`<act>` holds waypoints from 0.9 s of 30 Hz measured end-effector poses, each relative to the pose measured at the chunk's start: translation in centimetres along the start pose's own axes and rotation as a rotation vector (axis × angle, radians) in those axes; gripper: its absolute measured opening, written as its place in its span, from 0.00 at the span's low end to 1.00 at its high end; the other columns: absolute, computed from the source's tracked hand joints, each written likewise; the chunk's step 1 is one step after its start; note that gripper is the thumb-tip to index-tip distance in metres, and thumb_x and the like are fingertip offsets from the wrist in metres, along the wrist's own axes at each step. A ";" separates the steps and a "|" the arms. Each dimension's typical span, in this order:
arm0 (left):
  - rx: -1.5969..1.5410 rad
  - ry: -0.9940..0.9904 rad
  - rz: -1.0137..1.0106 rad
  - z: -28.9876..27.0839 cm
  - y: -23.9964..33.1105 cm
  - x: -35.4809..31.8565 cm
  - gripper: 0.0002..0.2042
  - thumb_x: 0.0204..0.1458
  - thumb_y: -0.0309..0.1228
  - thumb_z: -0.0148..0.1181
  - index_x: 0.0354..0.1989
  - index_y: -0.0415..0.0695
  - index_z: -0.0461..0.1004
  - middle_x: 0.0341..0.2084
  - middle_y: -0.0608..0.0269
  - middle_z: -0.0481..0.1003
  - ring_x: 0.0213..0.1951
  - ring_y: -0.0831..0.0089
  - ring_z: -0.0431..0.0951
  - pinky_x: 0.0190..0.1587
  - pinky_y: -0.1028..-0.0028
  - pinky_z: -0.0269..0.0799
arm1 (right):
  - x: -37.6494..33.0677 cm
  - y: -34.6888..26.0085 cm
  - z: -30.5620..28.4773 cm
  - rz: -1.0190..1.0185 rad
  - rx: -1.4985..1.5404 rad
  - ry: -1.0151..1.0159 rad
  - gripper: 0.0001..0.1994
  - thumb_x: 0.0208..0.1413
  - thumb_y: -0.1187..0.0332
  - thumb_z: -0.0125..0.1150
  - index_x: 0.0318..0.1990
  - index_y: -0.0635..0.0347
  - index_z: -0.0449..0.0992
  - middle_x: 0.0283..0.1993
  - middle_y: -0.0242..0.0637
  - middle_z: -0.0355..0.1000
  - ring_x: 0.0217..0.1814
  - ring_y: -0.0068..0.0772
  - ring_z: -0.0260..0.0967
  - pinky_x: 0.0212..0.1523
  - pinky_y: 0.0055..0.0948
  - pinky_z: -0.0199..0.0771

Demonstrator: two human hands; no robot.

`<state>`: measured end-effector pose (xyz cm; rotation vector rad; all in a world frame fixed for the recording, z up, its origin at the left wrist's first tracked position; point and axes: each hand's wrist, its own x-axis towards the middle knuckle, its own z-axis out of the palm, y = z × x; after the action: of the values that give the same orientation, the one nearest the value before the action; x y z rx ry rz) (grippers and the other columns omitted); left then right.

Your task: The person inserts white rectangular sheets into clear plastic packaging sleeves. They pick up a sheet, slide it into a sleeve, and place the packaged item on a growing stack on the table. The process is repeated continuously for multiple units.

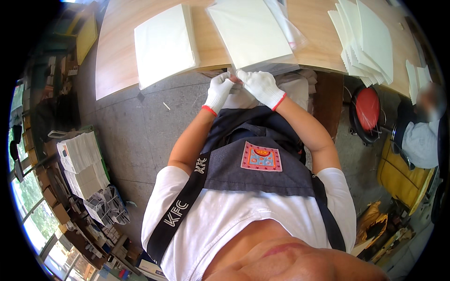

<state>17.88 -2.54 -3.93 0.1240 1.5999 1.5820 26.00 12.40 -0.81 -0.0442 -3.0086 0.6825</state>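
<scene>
A clear plastic bag [276,64] with a stack of white sheets [253,33] inside lies at the table's near edge, in front of me. Both my hands wear white knit gloves with red cuffs. My right hand [262,87] is closed at the bag's near left corner, thumb and fingers pinched together. Close against it, my left hand [218,92] is closed too, and bare fingertips show between the two hands. What the left fingers grip is too small to make out. To the left, another white stack [164,44] juts over the table edge.
Fanned white sheets [368,42] lie on the wooden table [117,51] at the right. A red-seated stool [367,108] and a yellow chair [398,173] stand on the right. Bundled paper stacks [83,164] are on the left floor. A blurred person is at the far right.
</scene>
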 end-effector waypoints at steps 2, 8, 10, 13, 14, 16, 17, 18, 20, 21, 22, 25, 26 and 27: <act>-0.059 0.064 -0.018 -0.2 -0.7 -0.1 0.09 0.53 0.32 0.54 0.30 0.39 0.73 0.25 0.65 0.76 0.27 0.78 0.74 0.32 0.78 0.70 | -1.4 1.3 -1.2 -0.151 0.310 0.086 0.05 0.50 0.68 0.54 0.35 0.53 0.68 0.24 0.38 0.73 0.27 0.36 0.74 0.23 0.34 0.72; 0.311 0.118 0.141 -4.2 -2.7 -1.0 0.07 0.50 0.31 0.58 0.34 0.41 0.74 0.29 0.65 0.76 0.30 0.77 0.73 0.33 0.77 0.68 | -14.1 16.7 -4.6 0.800 1.245 1.227 0.04 0.54 0.77 0.46 0.29 0.58 0.65 0.30 0.39 0.69 0.26 0.25 0.65 0.26 0.21 0.67; 0.525 0.201 0.330 -3.9 -2.1 -0.6 0.08 0.47 0.29 0.59 0.36 0.43 0.75 0.34 0.62 0.75 0.31 0.72 0.74 0.33 0.75 0.69 | -21.0 21.6 -1.7 1.042 0.319 0.274 0.06 0.50 0.68 0.53 0.32 0.60 0.70 0.32 0.46 0.72 0.33 0.43 0.70 0.34 0.37 0.71; 0.946 0.448 0.932 -3.0 -1.3 -0.5 0.16 0.37 0.21 0.61 0.38 0.50 0.73 0.47 0.58 0.71 0.34 0.58 0.76 0.31 0.69 0.73 | -20.4 17.8 -3.2 0.751 -0.155 -0.534 0.16 0.50 0.57 0.53 0.37 0.62 0.70 0.34 0.46 0.74 0.41 0.51 0.71 0.40 0.46 0.69; 1.031 0.417 0.977 -2.7 -1.0 -0.4 0.16 0.36 0.21 0.61 0.37 0.50 0.73 0.47 0.59 0.71 0.33 0.59 0.76 0.31 0.68 0.73 | -18.4 15.8 -3.7 0.755 -0.182 -0.368 0.19 0.50 0.55 0.51 0.42 0.62 0.69 0.37 0.44 0.74 0.42 0.52 0.71 0.40 0.46 0.69; 1.200 0.345 1.068 -2.2 -0.6 0.2 0.16 0.34 0.22 0.62 0.35 0.50 0.73 0.46 0.62 0.72 0.33 0.62 0.76 0.30 0.68 0.73 | -13.9 11.8 -5.2 0.736 -0.025 -0.061 0.18 0.48 0.58 0.56 0.46 0.57 0.69 0.39 0.40 0.74 0.43 0.47 0.70 0.42 0.42 0.69; 1.203 0.321 1.127 -2.3 -0.8 0.7 0.13 0.32 0.22 0.62 0.30 0.49 0.72 0.44 0.63 0.72 0.31 0.63 0.75 0.28 0.67 0.72 | -12.0 10.7 -5.4 0.454 -0.104 0.127 0.18 0.46 0.60 0.58 0.45 0.54 0.70 0.41 0.37 0.73 0.44 0.43 0.70 0.43 0.39 0.68; 1.198 0.294 1.140 -2.3 -0.5 0.8 0.12 0.32 0.22 0.62 0.28 0.48 0.72 0.43 0.63 0.73 0.30 0.63 0.74 0.28 0.67 0.72 | -10.2 9.8 -5.5 0.169 -0.180 0.313 0.17 0.44 0.62 0.61 0.44 0.51 0.71 0.42 0.34 0.72 0.45 0.39 0.69 0.44 0.36 0.68; 1.187 0.239 1.171 -2.1 0.3 0.7 0.11 0.31 0.23 0.63 0.25 0.48 0.71 0.39 0.64 0.74 0.28 0.63 0.74 0.27 0.68 0.71 | -6.7 7.1 -6.2 -0.013 -0.286 0.405 0.19 0.38 0.67 0.65 0.42 0.47 0.72 0.45 0.29 0.69 0.47 0.34 0.66 0.45 0.32 0.66; 1.164 0.245 1.165 -2.2 0.4 0.6 0.09 0.34 0.23 0.63 0.25 0.47 0.71 0.36 0.63 0.74 0.28 0.63 0.73 0.29 0.68 0.71 | -6.1 7.3 -5.9 -0.024 -0.244 0.404 0.17 0.39 0.68 0.65 0.41 0.50 0.73 0.44 0.31 0.70 0.45 0.35 0.67 0.44 0.33 0.66; 1.142 0.252 1.158 -2.2 0.4 0.5 0.07 0.37 0.24 0.63 0.25 0.46 0.71 0.33 0.61 0.74 0.28 0.63 0.73 0.30 0.69 0.70 | -5.6 7.7 -5.2 -0.036 -0.201 0.402 0.15 0.39 0.68 0.64 0.39 0.52 0.73 0.42 0.32 0.70 0.43 0.36 0.67 0.43 0.33 0.67; 0.840 0.371 0.959 -2.7 -1.1 0.9 0.07 0.43 0.25 0.63 0.23 0.44 0.68 0.25 0.62 0.71 0.25 0.68 0.70 0.30 0.73 0.67 | -4.9 8.7 -2.3 0.194 0.130 0.401 0.09 0.42 0.69 0.65 0.32 0.56 0.73 0.34 0.35 0.71 0.36 0.41 0.69 0.38 0.36 0.68; 0.698 0.422 0.861 -2.8 -2.0 1.2 0.09 0.45 0.26 0.63 0.22 0.44 0.66 0.23 0.64 0.70 0.24 0.71 0.68 0.29 0.75 0.66 | -4.8 9.0 -1.6 0.315 0.274 0.396 0.08 0.43 0.70 0.65 0.30 0.57 0.72 0.31 0.36 0.71 0.33 0.43 0.70 0.36 0.37 0.69; 0.383 0.431 0.549 -1.5 -1.5 0.6 0.10 0.49 0.27 0.61 0.23 0.45 0.64 0.21 0.69 0.67 0.23 0.78 0.65 0.28 0.78 0.62 | -4.3 7.1 -1.6 0.394 0.599 0.559 0.09 0.49 0.64 0.62 0.28 0.59 0.70 0.26 0.40 0.70 0.27 0.47 0.69 0.29 0.38 0.67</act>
<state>17.31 -3.64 -5.75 0.4902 2.3469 1.7622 30.45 19.33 -2.63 -0.6798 -2.1816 1.3119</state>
